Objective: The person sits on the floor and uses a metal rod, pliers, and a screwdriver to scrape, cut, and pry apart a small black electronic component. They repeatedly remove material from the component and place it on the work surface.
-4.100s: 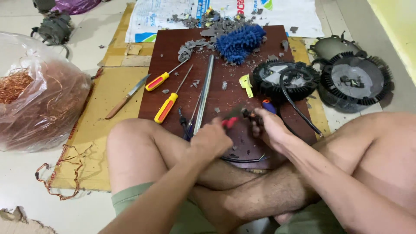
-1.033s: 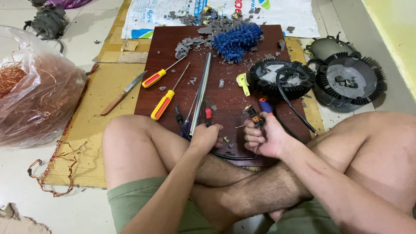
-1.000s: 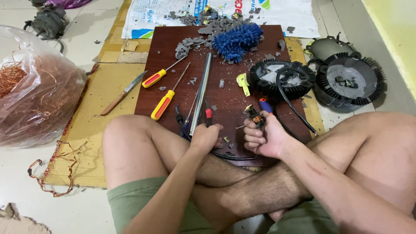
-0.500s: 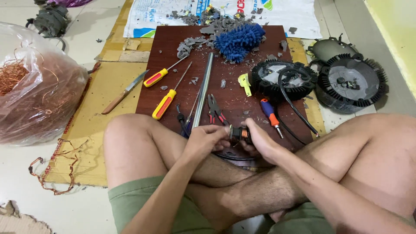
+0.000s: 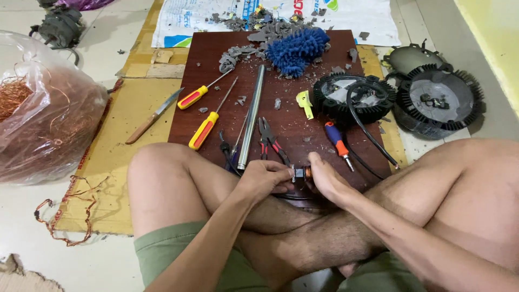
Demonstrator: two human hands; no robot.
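Person sitting cross-legged on tiled floor; brown board point(image 5: 292, 135) lying on cardboard point(image 5: 124, 140). Left hand point(image 5: 263, 180) and right hand point(image 5: 326, 181) both pinching a small coil part point(image 5: 301, 173), long axis running left-right, above the board's near edge. Pliers point(image 5: 268, 139) lying just beyond.

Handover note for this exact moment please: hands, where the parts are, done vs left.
Left hand and right hand pinch a small copper-wound part between them, above the brown board.
Pliers and the blue-handled screwdriver lie on the board, not held.
Done: the bag of copper wire is already well filled.
Left: the part's copper winding is not yet off.
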